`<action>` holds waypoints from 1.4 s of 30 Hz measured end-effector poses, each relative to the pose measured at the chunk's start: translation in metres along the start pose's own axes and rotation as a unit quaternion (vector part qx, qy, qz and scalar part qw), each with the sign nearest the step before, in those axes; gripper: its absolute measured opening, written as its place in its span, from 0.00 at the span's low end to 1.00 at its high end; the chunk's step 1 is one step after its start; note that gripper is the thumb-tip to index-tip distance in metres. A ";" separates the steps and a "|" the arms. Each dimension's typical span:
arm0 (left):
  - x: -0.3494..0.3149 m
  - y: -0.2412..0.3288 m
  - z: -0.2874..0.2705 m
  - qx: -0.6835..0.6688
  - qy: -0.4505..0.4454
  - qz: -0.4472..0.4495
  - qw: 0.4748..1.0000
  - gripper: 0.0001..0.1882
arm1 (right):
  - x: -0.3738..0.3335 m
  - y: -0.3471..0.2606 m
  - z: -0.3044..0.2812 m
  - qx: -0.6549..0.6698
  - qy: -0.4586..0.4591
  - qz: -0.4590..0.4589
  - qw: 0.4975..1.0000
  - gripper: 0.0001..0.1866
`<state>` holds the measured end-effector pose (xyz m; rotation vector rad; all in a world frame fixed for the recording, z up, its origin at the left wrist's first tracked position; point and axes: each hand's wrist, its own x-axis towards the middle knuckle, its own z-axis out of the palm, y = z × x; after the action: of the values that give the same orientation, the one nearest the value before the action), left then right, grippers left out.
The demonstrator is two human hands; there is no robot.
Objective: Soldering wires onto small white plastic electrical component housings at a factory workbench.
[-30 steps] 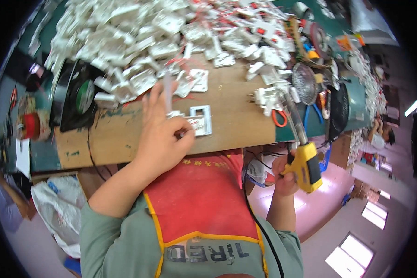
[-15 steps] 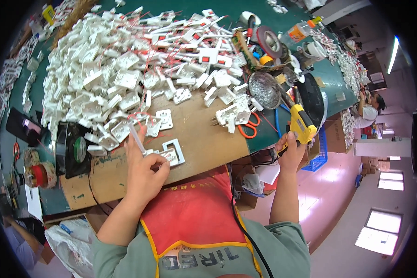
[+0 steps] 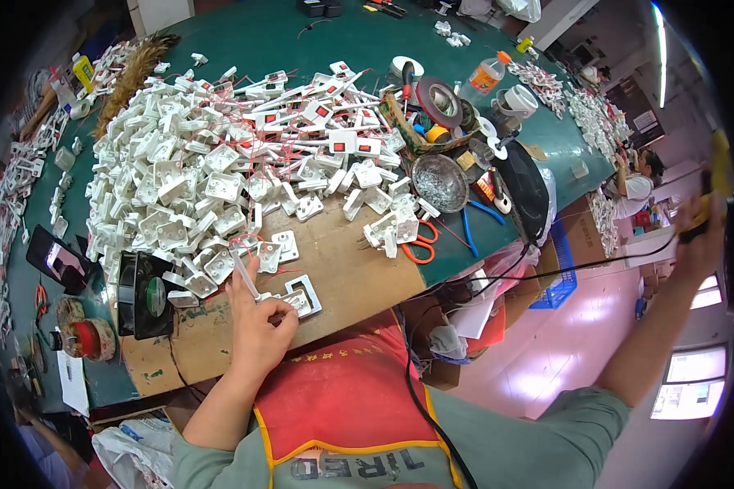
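My left hand (image 3: 261, 330) rests on the brown board (image 3: 359, 273), thumb and forefinger pinched together at a white plastic housing (image 3: 302, 300) with a squared, hook-like end. A slim white arm (image 3: 245, 277) stands up between the fingers and leans left. The pinched part is largely hidden by the fingers. Out at the far right, my right hand (image 3: 697, 236) is raised well off the table, closed around a yellow pistol-shaped soldering gun (image 3: 716, 171), blurred at the dark rim. Its black cord (image 3: 579, 265) runs back toward my apron.
A large heap of white plastic housings (image 3: 171, 171) with red wires covers the far side. Orange-handled scissors (image 3: 420, 243), blue-handled pliers (image 3: 483, 216), a metal bowl (image 3: 439, 182) and a tool basket (image 3: 416, 130) lie to the right. A black fan (image 3: 143, 295) stands left.
My right hand has swung far out to the right and up with the soldering gun, away from the table edge. My left hand keeps its pinch on the housing. The view has shifted slightly.
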<state>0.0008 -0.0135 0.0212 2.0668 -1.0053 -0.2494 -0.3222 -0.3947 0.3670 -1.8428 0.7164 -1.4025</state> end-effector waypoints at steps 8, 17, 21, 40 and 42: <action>-0.001 0.001 0.003 -0.013 0.001 -0.003 1.000 0.04 | 0.019 -0.026 0.009 0.076 -0.116 -0.018 0.990 0.25; -0.001 -0.001 -0.001 0.017 -0.010 0.002 1.000 0.04 | -0.152 0.144 0.125 0.281 -0.074 0.285 0.914 0.26; 0.001 -0.001 0.001 0.000 -0.018 -0.007 1.000 0.04 | -0.207 0.215 0.155 0.296 -0.088 0.320 0.896 0.25; -0.002 -0.006 -0.009 0.091 -0.051 0.078 0.992 0.33 | -0.241 0.264 0.177 0.425 -0.040 0.376 0.822 0.25; 0.000 -0.006 -0.009 0.135 -0.047 0.096 0.985 0.34 | -0.241 0.263 0.177 0.421 -0.036 0.372 0.826 0.25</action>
<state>0.0083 -0.0065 0.0229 2.1945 -1.3510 -0.1157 -0.2175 -0.3304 -0.0124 -0.7653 0.5413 -0.8746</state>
